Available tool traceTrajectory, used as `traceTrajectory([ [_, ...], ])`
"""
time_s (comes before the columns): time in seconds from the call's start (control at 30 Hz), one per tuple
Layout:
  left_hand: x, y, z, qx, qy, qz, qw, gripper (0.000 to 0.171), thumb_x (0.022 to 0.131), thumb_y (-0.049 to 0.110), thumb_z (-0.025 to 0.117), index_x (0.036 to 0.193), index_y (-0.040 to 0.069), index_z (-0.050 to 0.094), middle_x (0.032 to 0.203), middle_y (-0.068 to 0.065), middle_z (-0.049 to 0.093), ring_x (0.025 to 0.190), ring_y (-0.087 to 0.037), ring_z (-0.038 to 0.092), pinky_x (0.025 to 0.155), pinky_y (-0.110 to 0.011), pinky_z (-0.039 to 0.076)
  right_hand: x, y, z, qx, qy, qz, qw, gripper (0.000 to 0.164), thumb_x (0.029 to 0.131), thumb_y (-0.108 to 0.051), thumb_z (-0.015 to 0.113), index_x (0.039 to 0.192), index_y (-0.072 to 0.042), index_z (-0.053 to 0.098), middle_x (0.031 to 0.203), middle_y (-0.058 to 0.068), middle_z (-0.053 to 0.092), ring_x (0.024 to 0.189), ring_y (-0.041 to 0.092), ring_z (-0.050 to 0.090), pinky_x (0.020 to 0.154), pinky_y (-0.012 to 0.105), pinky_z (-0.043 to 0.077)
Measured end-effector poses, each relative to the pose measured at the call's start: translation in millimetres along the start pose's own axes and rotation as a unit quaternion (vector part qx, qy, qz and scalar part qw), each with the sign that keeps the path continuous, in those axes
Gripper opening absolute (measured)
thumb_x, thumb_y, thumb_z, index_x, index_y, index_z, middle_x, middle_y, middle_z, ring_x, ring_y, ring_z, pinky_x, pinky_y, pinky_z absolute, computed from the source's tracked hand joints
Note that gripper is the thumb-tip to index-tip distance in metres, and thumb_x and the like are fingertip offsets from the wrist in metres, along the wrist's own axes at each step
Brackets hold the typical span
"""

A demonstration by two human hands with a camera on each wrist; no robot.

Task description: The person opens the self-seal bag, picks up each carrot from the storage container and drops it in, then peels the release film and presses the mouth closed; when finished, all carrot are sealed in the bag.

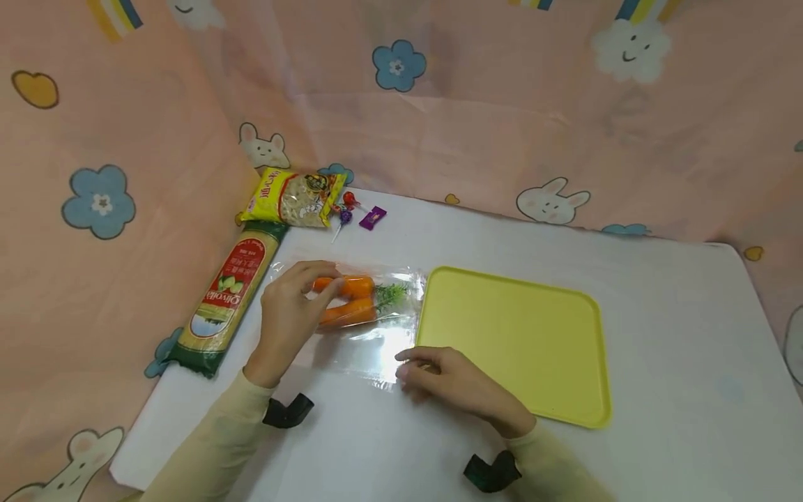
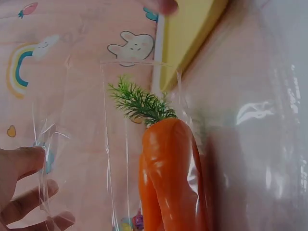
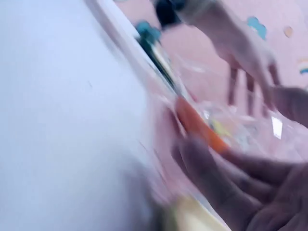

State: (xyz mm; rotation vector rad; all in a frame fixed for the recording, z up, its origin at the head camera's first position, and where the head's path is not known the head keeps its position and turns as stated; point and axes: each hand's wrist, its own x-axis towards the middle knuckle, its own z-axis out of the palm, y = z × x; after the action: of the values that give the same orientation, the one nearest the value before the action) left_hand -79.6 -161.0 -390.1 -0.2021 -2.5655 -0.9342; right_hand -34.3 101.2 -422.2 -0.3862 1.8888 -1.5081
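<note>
Two orange carrots (image 1: 356, 286) with green tops (image 1: 392, 296) lie inside a clear plastic bag (image 1: 376, 352) on the white table. My left hand (image 1: 295, 307) is over the bag's left part and pinches its film; in the left wrist view the plastic creases at the fingers (image 2: 26, 161). The carrots (image 2: 171, 168) are beside those fingers, behind the film. Near the bag's lower right corner is my right hand (image 1: 448, 376), its fingers loosely bent with nothing visible in them. Motion blurs the right wrist view, where a carrot (image 3: 197, 122) shows beyond the right fingers.
A yellow tray (image 1: 514, 341) lies right of the bag, close to its edge. A long pasta packet (image 1: 228, 300) and a yellow bag of dry food (image 1: 291, 199) lie at the left. Nearby are lollipops (image 1: 346, 217) and a purple wrapped candy (image 1: 373, 217). Patterned pink cloth (image 1: 464, 139) hangs behind.
</note>
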Motion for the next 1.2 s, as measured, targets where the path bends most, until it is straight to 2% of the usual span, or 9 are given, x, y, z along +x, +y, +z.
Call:
traceTrajectory([
  [0.1, -1.5, 4.9, -2.6, -0.02, 0.012, -0.006, 0.9997, 0.028, 0.08, 0.026, 0.075, 0.105, 0.013, 0.072, 0.107, 0.003, 0.067, 0.099, -0.013, 0.061, 0.08, -0.034, 0.055, 19.7, -1.0, 19.2, 0.091, 0.02, 0.003, 0.996, 0.063, 0.093, -0.041, 0.058, 0.143, -0.009, 0.036, 0.13, 0.014, 0.054, 0.104, 0.026, 0.063, 0.085, 0.032, 0.053],
  [0.17, -3.8, 9.6, -3.0, -0.033, 0.023, -0.002, 0.9992, 0.026, 0.08, 0.026, 0.075, 0.102, 0.013, 0.073, 0.107, 0.003, 0.067, 0.099, -0.013, 0.061, 0.081, -0.034, 0.055, 33.3, -5.4, 28.6, 0.188, 0.038, 0.008, 0.981, 0.073, 0.092, -0.042, 0.058, 0.148, -0.01, 0.024, 0.142, 0.016, 0.041, 0.117, 0.031, 0.055, 0.092, 0.038, 0.049],
  [0.33, -9.8, 24.3, 1.1, -0.044, 0.043, 0.044, 0.9971, 0.021, 0.079, 0.024, 0.077, 0.096, 0.012, 0.074, 0.105, 0.003, 0.067, 0.101, -0.012, 0.062, 0.088, -0.033, 0.052, 59.7, -16.2, 37.8, 0.421, 0.125, 0.006, 0.898, 0.084, 0.088, -0.04, 0.065, 0.146, -0.007, 0.015, 0.144, 0.019, 0.033, 0.127, 0.04, 0.041, 0.099, 0.05, 0.041],
  [0.43, -15.8, 34.3, 4.1, -0.028, 0.031, 0.071, 0.9966, 0.021, 0.078, 0.023, 0.078, 0.096, 0.013, 0.074, 0.103, 0.003, 0.067, 0.102, -0.011, 0.061, 0.09, -0.031, 0.05, 71.2, -17.0, 37.6, 0.477, 0.173, -0.007, 0.862, 0.08, 0.085, -0.035, 0.07, 0.141, -0.008, 0.02, 0.131, 0.014, 0.043, 0.12, 0.035, 0.049, 0.1, 0.05, 0.041],
  [0.63, -27.4, 52.8, 6.6, 0.019, 0.002, 0.099, 0.9949, 0.021, 0.076, 0.022, 0.08, 0.094, 0.013, 0.074, 0.099, 0.002, 0.067, 0.1, -0.016, 0.061, 0.085, -0.034, 0.053, 88.1, -9.3, 39.0, 0.512, 0.196, -0.035, 0.836, 0.055, 0.088, -0.021, 0.066, 0.129, -0.015, 0.031, 0.106, 0.004, 0.05, 0.09, 0.02, 0.06, 0.082, 0.041, 0.051],
  [0.77, -30.9, 61.1, 5.8, 0.023, -0.017, 0.106, 0.994, 0.022, 0.076, 0.025, 0.08, 0.095, 0.015, 0.074, 0.1, 0.003, 0.067, 0.103, -0.017, 0.058, 0.082, -0.035, 0.054, 90.0, -8.1, 37.1, 0.49, 0.219, -0.098, 0.838, 0.046, 0.09, -0.019, 0.065, 0.128, -0.01, 0.041, 0.117, 0.007, 0.051, 0.091, 0.019, 0.058, 0.072, 0.033, 0.053],
  [0.83, -31.7, 63.9, 4.5, 0.015, -0.029, 0.11, 0.9934, 0.021, 0.077, 0.026, 0.079, 0.095, 0.016, 0.074, 0.102, 0.004, 0.066, 0.106, -0.017, 0.056, 0.085, -0.035, 0.053, 86.0, -10.5, 33.3, 0.454, 0.235, -0.13, 0.85, 0.042, 0.089, -0.021, 0.066, 0.126, -0.009, 0.049, 0.121, 0.008, 0.053, 0.094, 0.019, 0.057, 0.073, 0.029, 0.053],
  [1.0, -31.2, 66.9, -3.4, -0.064, -0.057, 0.119, 0.9891, 0.029, 0.081, 0.022, 0.076, 0.108, 0.016, 0.068, 0.114, 0.005, 0.061, 0.11, -0.015, 0.052, 0.092, -0.034, 0.049, 64.8, -23.2, 14.5, 0.284, 0.266, -0.222, 0.894, 0.025, 0.092, -0.02, 0.062, 0.112, -0.005, 0.062, 0.115, 0.009, 0.06, 0.095, 0.02, 0.059, 0.078, 0.03, 0.053],
  [1.2, -16.8, 61.4, -27.4, -0.14, -0.028, 0.065, 0.9876, 0.065, 0.086, 0.035, 0.068, 0.141, 0.018, 0.038, 0.143, 0.001, 0.033, 0.125, -0.015, 0.039, 0.097, -0.046, 0.042, 29.7, -47.1, -16.7, 0.068, 0.234, -0.333, 0.911, 0.02, 0.095, -0.006, 0.053, 0.111, 0.002, 0.062, 0.104, 0.011, 0.067, 0.103, 0.023, 0.06, 0.089, 0.038, 0.05],
])
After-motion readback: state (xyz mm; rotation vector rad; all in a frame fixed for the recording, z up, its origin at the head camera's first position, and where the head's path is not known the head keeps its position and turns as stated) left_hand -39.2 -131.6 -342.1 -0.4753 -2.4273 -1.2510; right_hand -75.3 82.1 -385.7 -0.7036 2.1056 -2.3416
